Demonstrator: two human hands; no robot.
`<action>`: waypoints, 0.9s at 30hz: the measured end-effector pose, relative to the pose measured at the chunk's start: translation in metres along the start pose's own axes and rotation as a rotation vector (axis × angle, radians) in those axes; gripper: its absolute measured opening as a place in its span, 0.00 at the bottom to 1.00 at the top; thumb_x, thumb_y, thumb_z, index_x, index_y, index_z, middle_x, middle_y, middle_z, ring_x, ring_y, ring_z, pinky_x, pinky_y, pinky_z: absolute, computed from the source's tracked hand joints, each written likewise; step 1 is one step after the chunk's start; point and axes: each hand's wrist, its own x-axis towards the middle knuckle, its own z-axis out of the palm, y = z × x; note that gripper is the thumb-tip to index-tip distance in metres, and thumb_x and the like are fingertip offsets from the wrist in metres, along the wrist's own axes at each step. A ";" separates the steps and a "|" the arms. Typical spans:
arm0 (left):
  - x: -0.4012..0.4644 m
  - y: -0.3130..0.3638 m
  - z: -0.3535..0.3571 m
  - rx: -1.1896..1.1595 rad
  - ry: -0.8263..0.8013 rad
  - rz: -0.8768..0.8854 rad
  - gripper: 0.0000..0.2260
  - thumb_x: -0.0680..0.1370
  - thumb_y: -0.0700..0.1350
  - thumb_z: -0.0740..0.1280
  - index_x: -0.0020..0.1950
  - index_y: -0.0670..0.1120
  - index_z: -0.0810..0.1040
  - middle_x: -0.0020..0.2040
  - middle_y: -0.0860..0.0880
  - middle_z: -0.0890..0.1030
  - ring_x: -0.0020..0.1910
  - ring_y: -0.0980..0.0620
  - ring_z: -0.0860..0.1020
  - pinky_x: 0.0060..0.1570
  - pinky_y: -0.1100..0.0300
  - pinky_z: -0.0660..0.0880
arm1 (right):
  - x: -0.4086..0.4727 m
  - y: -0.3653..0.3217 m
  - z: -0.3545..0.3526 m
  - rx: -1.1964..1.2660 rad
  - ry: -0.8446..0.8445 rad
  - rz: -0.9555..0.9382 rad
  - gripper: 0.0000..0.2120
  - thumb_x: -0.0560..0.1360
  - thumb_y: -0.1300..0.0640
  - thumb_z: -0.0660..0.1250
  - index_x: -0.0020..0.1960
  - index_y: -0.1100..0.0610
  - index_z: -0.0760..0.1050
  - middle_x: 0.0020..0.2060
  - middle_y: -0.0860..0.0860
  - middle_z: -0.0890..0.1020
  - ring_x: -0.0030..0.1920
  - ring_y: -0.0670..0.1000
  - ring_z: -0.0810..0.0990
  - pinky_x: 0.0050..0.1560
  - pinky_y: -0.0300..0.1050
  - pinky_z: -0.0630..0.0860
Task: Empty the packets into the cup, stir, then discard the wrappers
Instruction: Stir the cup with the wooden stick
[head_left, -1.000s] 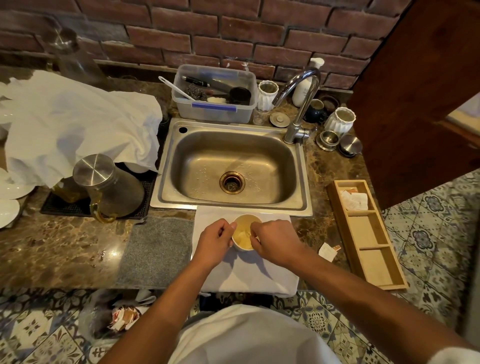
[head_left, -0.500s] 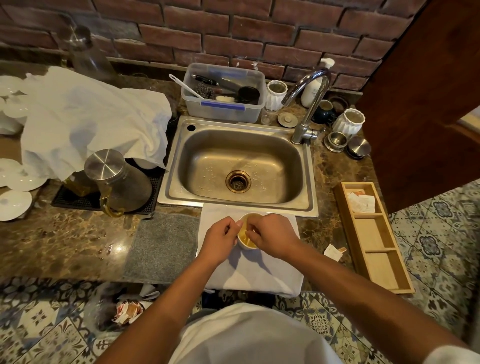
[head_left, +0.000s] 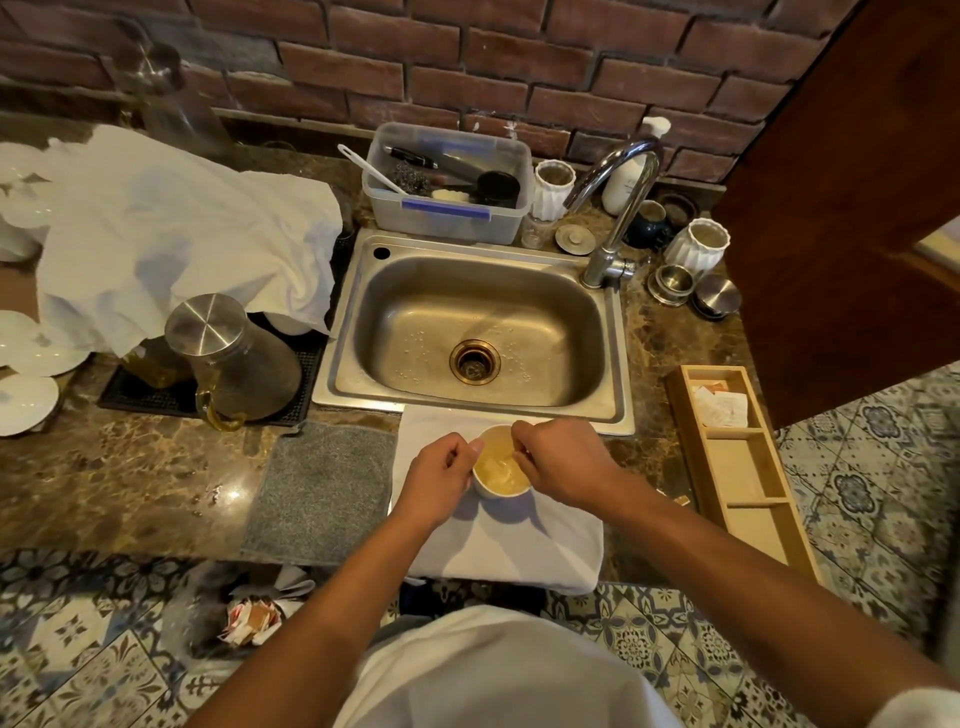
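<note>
Left hand: fingers curled, gripping the cup at its 9 o'clock rim. Right hand: fingers pinched together over the cup's 3 o'clock edge, reaching into it; what they hold is too small to make out. The cup is white, holds a pale yellowish liquid, and stands on a folded white towel at the front edge of the bench, directly at 6 o'clock from the steel sink. A grey mat lies touching the towel at its 9 o'clock side. At 3 o'clock from the cup sits a wooden tray; its far compartment holds white packets. At 7 o'clock, below the bench, crumpled wrappers lie in a bin.
</note>
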 end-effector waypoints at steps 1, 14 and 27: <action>0.001 -0.001 0.000 -0.015 -0.001 -0.017 0.20 0.84 0.51 0.66 0.36 0.41 0.71 0.29 0.50 0.73 0.30 0.54 0.69 0.36 0.57 0.68 | -0.001 -0.002 -0.001 -0.021 -0.013 -0.006 0.13 0.82 0.45 0.61 0.57 0.53 0.75 0.46 0.55 0.86 0.42 0.59 0.82 0.36 0.46 0.69; 0.004 0.000 0.000 -0.080 -0.021 -0.141 0.21 0.83 0.54 0.66 0.30 0.54 0.71 0.25 0.58 0.71 0.30 0.54 0.69 0.34 0.55 0.67 | -0.008 -0.026 -0.011 0.000 -0.121 0.130 0.09 0.78 0.51 0.68 0.56 0.53 0.80 0.47 0.54 0.85 0.44 0.56 0.82 0.39 0.45 0.73; -0.004 0.009 -0.002 -0.057 -0.015 -0.084 0.18 0.84 0.50 0.65 0.38 0.44 0.71 0.29 0.47 0.71 0.30 0.50 0.69 0.36 0.54 0.67 | 0.002 -0.025 -0.018 -0.122 0.009 0.222 0.16 0.77 0.49 0.71 0.62 0.54 0.77 0.50 0.54 0.86 0.48 0.58 0.84 0.39 0.44 0.67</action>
